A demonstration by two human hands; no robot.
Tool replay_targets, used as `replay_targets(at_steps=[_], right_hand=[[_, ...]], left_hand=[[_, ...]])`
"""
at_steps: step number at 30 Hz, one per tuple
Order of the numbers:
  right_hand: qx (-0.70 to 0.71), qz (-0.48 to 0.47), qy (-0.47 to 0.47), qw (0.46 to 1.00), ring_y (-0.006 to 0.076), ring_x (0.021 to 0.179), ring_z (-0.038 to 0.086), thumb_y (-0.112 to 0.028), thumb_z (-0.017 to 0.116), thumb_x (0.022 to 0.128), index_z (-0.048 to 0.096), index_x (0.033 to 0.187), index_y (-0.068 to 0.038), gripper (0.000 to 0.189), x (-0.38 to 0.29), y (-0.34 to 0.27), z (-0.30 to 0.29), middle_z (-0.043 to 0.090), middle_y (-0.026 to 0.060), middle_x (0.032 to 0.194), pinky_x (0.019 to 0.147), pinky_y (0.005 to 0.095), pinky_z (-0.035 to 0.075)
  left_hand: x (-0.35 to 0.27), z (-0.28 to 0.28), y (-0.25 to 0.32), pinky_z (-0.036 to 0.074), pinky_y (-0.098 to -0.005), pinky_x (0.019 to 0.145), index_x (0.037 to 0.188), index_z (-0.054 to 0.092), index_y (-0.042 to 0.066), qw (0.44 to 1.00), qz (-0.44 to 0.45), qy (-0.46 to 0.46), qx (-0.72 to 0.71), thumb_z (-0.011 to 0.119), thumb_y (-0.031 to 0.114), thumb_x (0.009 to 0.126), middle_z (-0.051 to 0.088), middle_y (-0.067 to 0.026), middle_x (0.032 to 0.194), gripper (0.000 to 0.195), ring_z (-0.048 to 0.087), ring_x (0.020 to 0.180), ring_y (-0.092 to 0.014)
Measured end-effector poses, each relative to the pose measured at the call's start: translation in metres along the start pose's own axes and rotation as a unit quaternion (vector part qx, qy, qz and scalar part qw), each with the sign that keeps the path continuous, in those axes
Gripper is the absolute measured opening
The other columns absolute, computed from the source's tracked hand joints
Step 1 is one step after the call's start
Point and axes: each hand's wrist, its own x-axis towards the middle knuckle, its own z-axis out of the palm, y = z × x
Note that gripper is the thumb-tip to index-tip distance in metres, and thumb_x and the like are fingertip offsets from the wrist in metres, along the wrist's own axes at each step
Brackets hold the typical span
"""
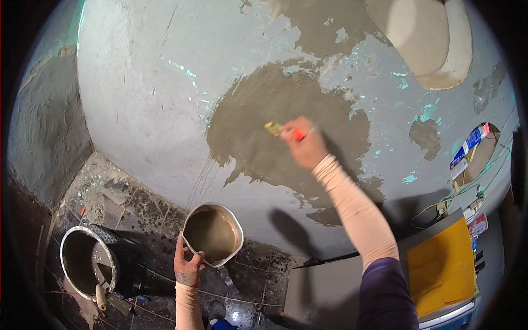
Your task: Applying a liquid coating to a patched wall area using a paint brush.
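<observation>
My right hand (306, 144) grips a paintbrush (274, 128) with a red handle, blurred by motion. Its pale bristles are over a large dark, wet-looking patch (284, 99) on the grey plaster wall (140, 103); whether they touch it, I cannot tell. In my left hand (189, 262) is a round metal pot (240, 237), held by its rim with the thumb at the edge. Murky brown liquid (214, 235) fills part of the pot. Thin drip lines run down the wall above it.
A bucket (112, 264) holding a trowel (101, 284) stands on the dirty tiled floor (251, 284) at left. At right, a grey surface (321, 284) carries a yellow sheet (443, 264). Cables hang near a wall recess holding a blue-and-white tube (470, 144). An arched niche (425, 37) is above.
</observation>
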Motion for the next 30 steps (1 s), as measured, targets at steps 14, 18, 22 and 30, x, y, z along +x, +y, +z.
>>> replay_targets(at_steps=[14, 18, 22, 30], right_hand=[[-0.249, -0.11, -0.107, 0.956, 0.0354, 0.101, 0.054, -0.009, 0.07, 0.078, 0.063, 0.098, -0.01, 0.021, -0.073, 0.004, 0.093, 0.048, 0.0173, 0.107, 0.084, 0.0412, 0.049], [-0.043, -0.036, -0.188, 0.981, 0.0328, 0.099, 0.055, -0.008, 0.069, 0.08, 0.063, 0.095, -0.006, 0.016, -0.074, -0.009, 0.098, 0.049, 0.0159, 0.101, 0.083, 0.0393, 0.049], [0.065, 0.06, -0.156, 0.984, 0.0303, 0.086, 0.06, -0.015, 0.067, 0.088, 0.063, 0.094, -0.005, 0.012, -0.014, 0.003, 0.032, 0.056, 0.0144, 0.092, 0.079, 0.0402, 0.051], [0.061, -0.007, 0.15, 0.987, 0.0164, 0.076, 0.062, -0.012, 0.067, 0.091, 0.063, 0.097, -0.003, 0.012, 0.054, -0.027, -0.114, 0.056, 0.0099, 0.094, 0.066, 0.0307, 0.052]], left_hand=[[0.0, 0.001, 0.012, 0.051, -0.0242, 0.059, 0.154, 0.031, 0.014, 0.999, -0.008, -0.02, 0.049, 0.061, -0.006, 0.08, 0.06, -0.0082, 0.109, 0.082, 0.064, 0.085, -0.013], [-0.003, -0.002, 0.015, 0.051, -0.0238, 0.058, 0.154, 0.031, 0.014, 0.998, -0.013, -0.025, 0.047, 0.062, -0.006, 0.079, 0.06, -0.0082, 0.109, 0.083, 0.064, 0.085, -0.013], [0.001, -0.002, 0.012, 0.05, -0.0226, 0.058, 0.154, 0.031, 0.014, 1.0, -0.016, -0.012, -0.018, 0.061, -0.006, 0.08, 0.06, -0.0082, 0.109, 0.083, 0.064, 0.084, -0.014], [0.005, 0.007, 0.016, 0.049, -0.021, 0.057, 0.154, 0.031, 0.014, 1.0, -0.027, -0.007, -0.013, 0.061, -0.005, 0.081, 0.061, -0.0073, 0.109, 0.081, 0.063, 0.081, -0.012]])
